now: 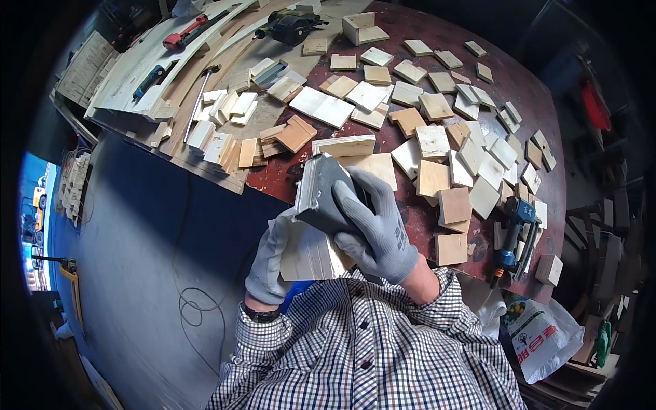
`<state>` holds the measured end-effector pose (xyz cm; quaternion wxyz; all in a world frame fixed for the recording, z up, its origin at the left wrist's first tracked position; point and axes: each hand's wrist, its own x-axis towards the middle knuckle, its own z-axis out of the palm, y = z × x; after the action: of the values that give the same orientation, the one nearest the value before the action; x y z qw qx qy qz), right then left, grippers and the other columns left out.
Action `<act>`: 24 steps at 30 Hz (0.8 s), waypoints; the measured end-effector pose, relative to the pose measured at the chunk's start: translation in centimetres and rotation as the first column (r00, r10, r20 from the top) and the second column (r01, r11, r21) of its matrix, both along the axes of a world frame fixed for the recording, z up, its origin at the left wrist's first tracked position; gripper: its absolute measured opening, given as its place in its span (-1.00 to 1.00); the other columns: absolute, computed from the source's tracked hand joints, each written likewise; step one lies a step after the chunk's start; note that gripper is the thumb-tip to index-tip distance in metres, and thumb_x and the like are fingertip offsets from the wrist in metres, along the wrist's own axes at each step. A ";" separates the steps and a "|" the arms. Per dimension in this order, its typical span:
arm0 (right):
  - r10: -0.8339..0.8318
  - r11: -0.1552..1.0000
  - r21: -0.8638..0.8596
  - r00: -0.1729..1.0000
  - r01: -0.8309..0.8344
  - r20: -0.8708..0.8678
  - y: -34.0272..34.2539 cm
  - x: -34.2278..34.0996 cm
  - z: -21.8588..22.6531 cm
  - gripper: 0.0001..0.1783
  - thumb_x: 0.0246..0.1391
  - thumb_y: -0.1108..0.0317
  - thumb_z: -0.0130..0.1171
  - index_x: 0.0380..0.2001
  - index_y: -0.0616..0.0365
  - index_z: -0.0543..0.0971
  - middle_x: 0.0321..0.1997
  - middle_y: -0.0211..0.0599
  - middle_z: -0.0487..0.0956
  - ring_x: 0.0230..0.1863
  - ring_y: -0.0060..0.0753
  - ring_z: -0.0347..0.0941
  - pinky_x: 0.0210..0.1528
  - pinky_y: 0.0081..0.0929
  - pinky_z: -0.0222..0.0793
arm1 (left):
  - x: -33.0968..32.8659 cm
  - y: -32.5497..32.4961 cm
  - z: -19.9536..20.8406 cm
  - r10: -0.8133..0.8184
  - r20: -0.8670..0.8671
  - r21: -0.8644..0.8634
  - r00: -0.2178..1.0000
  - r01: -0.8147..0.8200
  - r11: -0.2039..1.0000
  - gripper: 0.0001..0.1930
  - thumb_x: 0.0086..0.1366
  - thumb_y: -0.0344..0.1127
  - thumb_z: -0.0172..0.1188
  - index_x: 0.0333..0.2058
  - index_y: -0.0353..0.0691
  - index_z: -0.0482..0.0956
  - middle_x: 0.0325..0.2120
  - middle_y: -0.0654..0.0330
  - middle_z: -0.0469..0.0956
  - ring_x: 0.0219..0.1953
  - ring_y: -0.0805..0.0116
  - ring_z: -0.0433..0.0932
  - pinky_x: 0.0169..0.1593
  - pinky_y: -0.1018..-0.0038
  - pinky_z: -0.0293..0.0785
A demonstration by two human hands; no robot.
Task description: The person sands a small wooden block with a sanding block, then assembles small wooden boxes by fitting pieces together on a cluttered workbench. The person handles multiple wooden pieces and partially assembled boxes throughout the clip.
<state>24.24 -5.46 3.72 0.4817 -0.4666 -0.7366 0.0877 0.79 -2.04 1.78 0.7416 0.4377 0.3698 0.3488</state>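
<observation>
My right hand, in a grey work glove, is wrapped over a dark grey block that looks like a sanding block, its light, layered edge facing left. Below it, my left hand, gloved too, grips the left side of a pale wooden block. The dark block lies against the top of the wood, and both are held in front of my chest. The left fingertips are partly hidden by the wood. Just beyond my hands, a pale board stands on edge on the dark red table.
Many small wooden pieces cover the table. A blue nail gun lies at its right edge. On the left bench are a hammer, a red tool and a blue tool. A cable coils on the floor; a plastic bag sits lower right.
</observation>
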 end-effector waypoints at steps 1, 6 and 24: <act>-0.054 0.998 -0.031 0.999 0.055 0.003 1.1 0.3 -0.3 -0.26 0.24 0.12 0.36 0.45 0.03 0.44 0.37 0.33 0.37 0.30 0.31 0.37 0.36 0.09 0.29 | 0.2 0.2 0.4 0.007 0.017 -0.095 1.000 -0.005 0.995 -0.20 0.60 0.37 -0.19 0.41 -0.26 0.35 0.22 0.09 0.54 0.21 0.32 0.59 0.25 0.35 0.57; -0.088 0.975 -0.219 0.945 0.018 -0.315 2.1 1.9 -1.1 -0.33 0.42 0.24 0.07 0.50 0.27 0.30 0.34 0.12 0.42 0.34 0.05 0.35 0.45 -0.12 0.22 | 0.8 -0.2 1.6 0.089 0.024 0.072 0.996 -0.091 0.993 0.06 0.33 0.54 0.16 0.40 -0.37 0.32 0.22 0.02 0.52 0.23 0.25 0.55 0.29 0.33 0.52; -0.457 0.729 -0.230 0.710 0.644 0.536 -3.6 6.7 -7.9 -0.43 0.13 0.23 0.38 0.25 -0.09 0.58 0.28 -0.02 0.48 0.28 0.11 0.38 0.32 0.04 0.24 | 0.5 -0.3 4.5 0.542 -0.085 0.929 0.836 -0.130 0.346 0.17 0.16 0.47 0.41 0.38 -0.43 0.21 0.11 -0.05 0.44 0.13 0.17 0.48 0.18 0.28 0.53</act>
<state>30.95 -9.07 -4.15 0.1977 -0.7643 -0.6133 -0.0235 1.25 -2.38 6.31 0.2132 0.7328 0.3452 0.5462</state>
